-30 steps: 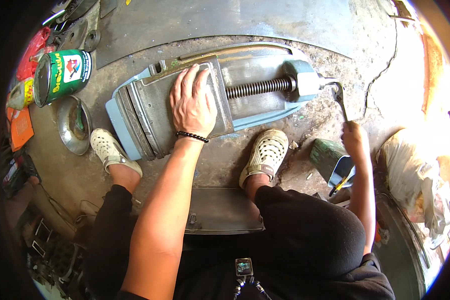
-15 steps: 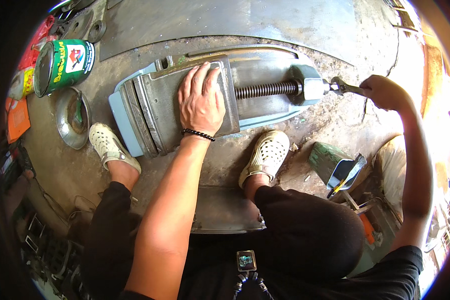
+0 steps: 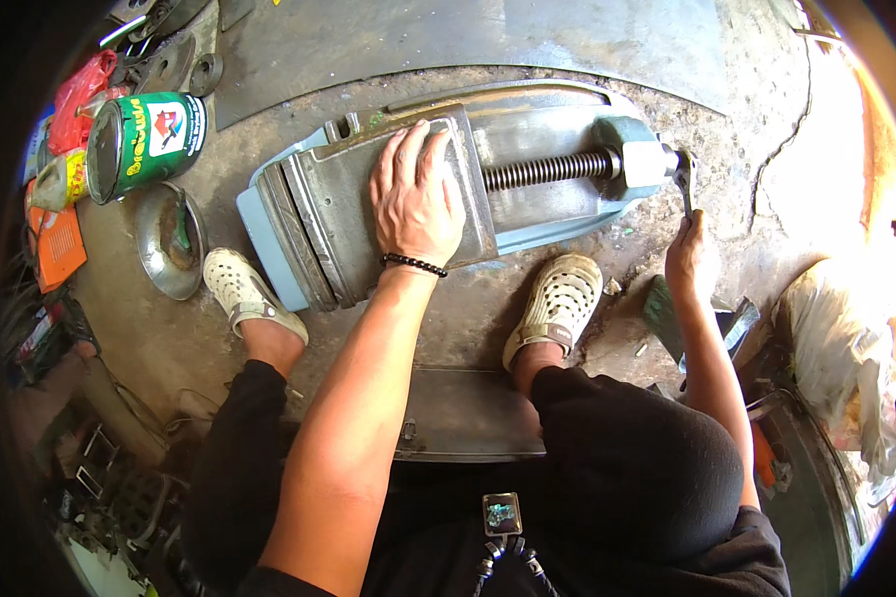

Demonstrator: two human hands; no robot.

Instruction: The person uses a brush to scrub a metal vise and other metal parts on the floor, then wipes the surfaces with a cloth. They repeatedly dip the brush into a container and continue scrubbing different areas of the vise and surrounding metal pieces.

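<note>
A large blue-grey machine vise (image 3: 548,129) lies on the floor in front of me, its jaws toward the left. My left hand (image 3: 418,194) rests flat on the bare metal top of its sliding jaw, fingers stretched out. From that jaw a threaded screw (image 3: 551,171) runs right into the blue end block (image 3: 637,154). At the screw's right end sits a wrench (image 3: 686,184), its head around the screw end and its handle pointing toward me. My right hand (image 3: 691,261) is closed around the lower part of that handle.
My feet in pale clogs (image 3: 565,303) stand close to the vise's near side. At left are a green paint can (image 3: 147,144) and a metal bowl (image 3: 171,244). A green container (image 3: 664,318) lies behind my right forearm. A metal sheet (image 3: 448,40) covers the far floor.
My right hand has swung the wrench handle from pointing right to pointing toward me. My left hand stays on the jaw. The whole view has shifted slightly.
</note>
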